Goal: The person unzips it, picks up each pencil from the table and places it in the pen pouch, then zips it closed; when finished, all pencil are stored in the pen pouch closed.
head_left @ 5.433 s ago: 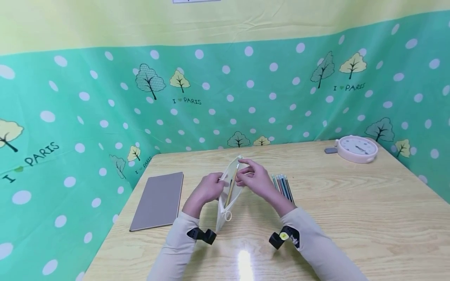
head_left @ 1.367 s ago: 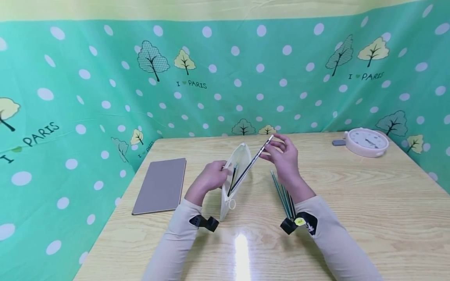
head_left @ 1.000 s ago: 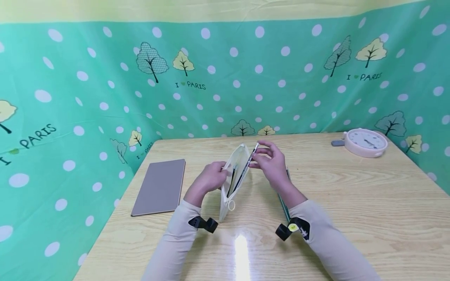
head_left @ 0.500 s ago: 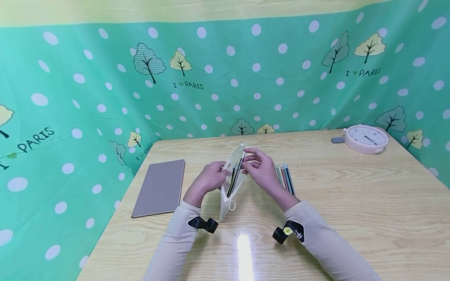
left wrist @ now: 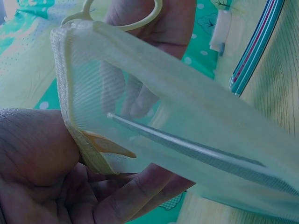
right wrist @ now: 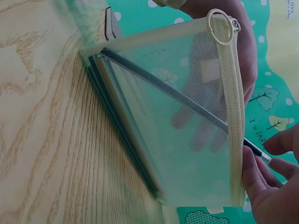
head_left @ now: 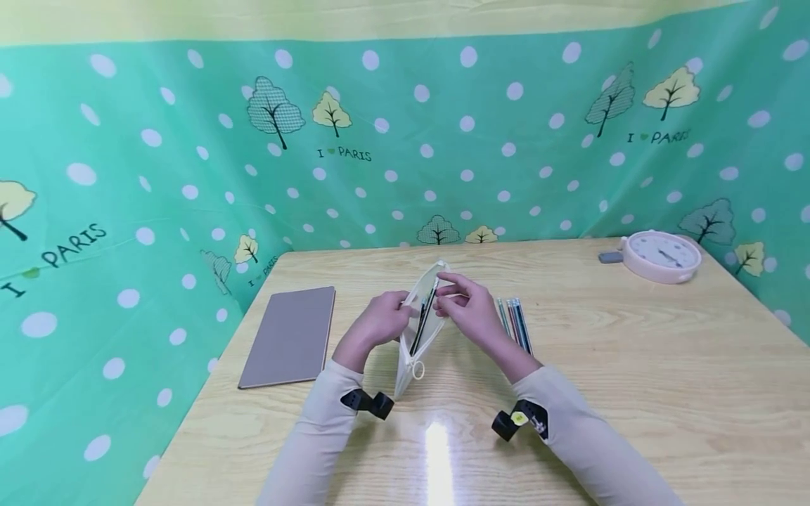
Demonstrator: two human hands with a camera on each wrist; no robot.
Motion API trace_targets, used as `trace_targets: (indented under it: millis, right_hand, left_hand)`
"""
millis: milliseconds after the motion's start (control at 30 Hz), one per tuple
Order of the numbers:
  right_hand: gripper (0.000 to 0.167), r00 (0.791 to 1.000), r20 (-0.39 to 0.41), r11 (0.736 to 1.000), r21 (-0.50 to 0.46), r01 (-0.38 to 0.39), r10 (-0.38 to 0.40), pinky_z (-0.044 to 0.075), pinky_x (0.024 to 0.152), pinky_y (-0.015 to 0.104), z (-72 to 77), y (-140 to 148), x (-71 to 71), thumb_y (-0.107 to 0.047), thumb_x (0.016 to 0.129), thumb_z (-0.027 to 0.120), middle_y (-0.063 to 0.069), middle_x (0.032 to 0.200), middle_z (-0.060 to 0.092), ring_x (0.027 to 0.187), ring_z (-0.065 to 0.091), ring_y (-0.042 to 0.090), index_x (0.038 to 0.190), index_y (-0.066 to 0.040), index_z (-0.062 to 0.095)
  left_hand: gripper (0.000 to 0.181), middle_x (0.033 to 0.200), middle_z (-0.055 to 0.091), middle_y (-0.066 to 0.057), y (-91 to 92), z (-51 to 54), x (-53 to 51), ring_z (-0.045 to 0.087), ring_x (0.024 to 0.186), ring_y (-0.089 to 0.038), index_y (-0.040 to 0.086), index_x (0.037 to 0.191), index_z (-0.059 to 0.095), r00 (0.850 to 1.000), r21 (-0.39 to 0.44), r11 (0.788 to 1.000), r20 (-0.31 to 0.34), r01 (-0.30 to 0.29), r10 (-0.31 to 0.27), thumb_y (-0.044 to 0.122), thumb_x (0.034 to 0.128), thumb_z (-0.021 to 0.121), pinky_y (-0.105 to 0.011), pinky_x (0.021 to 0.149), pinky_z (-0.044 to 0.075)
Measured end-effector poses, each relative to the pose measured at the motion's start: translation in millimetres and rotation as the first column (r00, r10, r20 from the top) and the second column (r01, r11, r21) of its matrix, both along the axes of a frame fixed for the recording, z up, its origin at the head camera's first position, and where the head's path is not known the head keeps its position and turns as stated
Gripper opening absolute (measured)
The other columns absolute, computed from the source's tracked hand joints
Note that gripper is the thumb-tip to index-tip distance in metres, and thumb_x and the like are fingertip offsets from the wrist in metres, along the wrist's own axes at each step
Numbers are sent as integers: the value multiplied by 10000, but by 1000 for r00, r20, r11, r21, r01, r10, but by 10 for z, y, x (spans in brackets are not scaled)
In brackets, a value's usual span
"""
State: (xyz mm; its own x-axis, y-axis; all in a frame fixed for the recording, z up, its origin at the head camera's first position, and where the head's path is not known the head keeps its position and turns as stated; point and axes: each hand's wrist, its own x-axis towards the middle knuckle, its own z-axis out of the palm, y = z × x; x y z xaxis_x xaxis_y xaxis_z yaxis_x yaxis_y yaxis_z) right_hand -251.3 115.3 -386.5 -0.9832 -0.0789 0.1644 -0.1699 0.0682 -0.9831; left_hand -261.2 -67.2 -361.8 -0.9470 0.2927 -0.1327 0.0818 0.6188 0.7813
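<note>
A pale, see-through mesh pouch (head_left: 433,330) with a zip edge and a ring pull stands upright, its mouth gaping. The left hand (head_left: 380,320) grips its left side, thumb at the rim. At the right rim, the right hand (head_left: 467,309) pinches the top end of a dark pencil (right wrist: 168,88), which slants down inside the pouch in the right wrist view. Several other pencils (right wrist: 122,126) lie along the pouch's bottom. More pencils (head_left: 515,322), green, red and dark, lie side by side on the table just beyond the right forearm, which hides their near ends.
A grey notebook (head_left: 290,337) lies at the left of the wooden table (head_left: 633,379). At the back right are a pink-rimmed round clock (head_left: 661,256) and a small grey object (head_left: 610,257) touching or beside it. A green dotted curtain (head_left: 380,161) hangs behind the table.
The right hand has moved left and down from beyond the pouch's right side, bringing the dark pencil from a long slant above the rim to mostly inside. The left hand keeps its grip.
</note>
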Motion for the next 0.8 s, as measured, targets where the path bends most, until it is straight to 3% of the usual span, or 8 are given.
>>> trace_targets:
  millis: [133, 300, 433, 500, 600, 667, 733, 800]
  right_hand:
    - [485, 999, 41, 1000, 4, -2, 2, 623, 807, 241, 17, 45, 4, 74, 965, 566, 282, 1188, 645, 859, 729, 157, 1448, 46, 526]
    - [432, 998, 54, 1000, -10, -23, 24, 624, 851, 278, 87, 173, -47, 17, 1004, 577, 298, 1220, 619, 900, 732, 187, 1427, 78, 516]
    - [424, 1000, 31, 985, 170, -6, 1, 632, 852, 335, 76, 531, -156, -72, 1024, 583, 325, 1236, 627, 978, 713, 310, 1412, 87, 524]
    - [426, 999, 34, 941, 338, 28, -42, 637, 820, 355, 31, 780, -217, -111, 1022, 578, 317, 1231, 645, 990, 706, 369, 1409, 64, 540]
    - [442, 994, 81, 823, 568, 15, -75, 639, 755, 386, -54, 1127, -333, -125, 1011, 565, 306, 1186, 669, 916, 712, 375, 1407, 69, 540]
    - [463, 988, 145, 753, 655, -56, -52, 636, 709, 386, -91, 1287, -395, -113, 1003, 566, 294, 1096, 688, 804, 714, 326, 1412, 98, 518]
    - [488, 977, 214, 709, 691, -139, -17, 632, 673, 374, -116, 1380, -437, -96, 988, 580, 252, 984, 695, 708, 687, 252, 1413, 129, 494]
    - [508, 964, 266, 681, 704, -202, 11, 625, 655, 355, -138, 1429, -465, -91, 977, 609, 196, 892, 688, 654, 666, 191, 1408, 147, 485]
  left_hand:
    - [284, 1128, 686, -287, 16, -18, -13, 724, 756, -281, -61, 1252, 633, 1000, 24, 1000, 16, 16, -16, 48, 1015, 520, -353, 632, 633]
    - [305, 1115, 698, -247, -3, -9, -7, 708, 743, -242, -60, 1277, 630, 1000, 12, 1000, 8, 1, -1, 55, 1022, 509, -354, 637, 633]
    - [347, 1133, 694, -223, -6, -20, 5, 714, 766, -253, -61, 1336, 603, 1000, 30, 1000, 30, 4, -5, 57, 1031, 487, -361, 668, 640]
    - [357, 1130, 690, -221, -13, -28, 10, 713, 771, -257, -64, 1351, 592, 999, 34, 999, 38, 11, -12, 58, 1034, 483, -364, 675, 641]
    - [353, 1085, 690, -214, -28, -41, -2, 705, 762, -253, -61, 1344, 599, 999, 34, 999, 35, 15, -17, 61, 1032, 487, -364, 666, 637]
    - [340, 1055, 690, -209, -37, -40, -18, 699, 756, -248, -55, 1319, 615, 999, 32, 999, 27, 18, -19, 63, 1029, 484, -364, 658, 634]
    - [327, 1029, 687, -210, -37, -45, -36, 693, 750, -245, -51, 1294, 628, 1000, 35, 999, 22, 21, -22, 64, 1023, 485, -362, 651, 631]
    - [313, 1019, 685, -209, -26, -53, -49, 693, 747, -244, -51, 1267, 636, 999, 43, 999, 20, 25, -25, 62, 1017, 486, -362, 649, 629]
